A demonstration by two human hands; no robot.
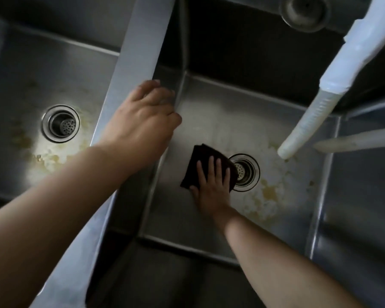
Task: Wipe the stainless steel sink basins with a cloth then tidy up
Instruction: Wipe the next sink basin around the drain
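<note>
Two steel basins in view, split by a flat divider (140, 47). I log the right hand (211, 192) down in the right basin (209, 121), fingers straight and spread, pressing a dark folded cloth (200, 161) flat on the basin floor. Cloth lies just left of the drain strainer (246, 172), its right edge overlapping the drain rim. Left hand (142, 121) rests on the divider, fingers curled over its inner edge, gripping it. Yellowish residue (269, 192) shows on the floor right of the drain. Left basin (31, 74) has its own strainer (61, 123), with similar staining beside it. A white ribbed hose (309, 125) hangs over the right basin, its end near the floor.
</note>
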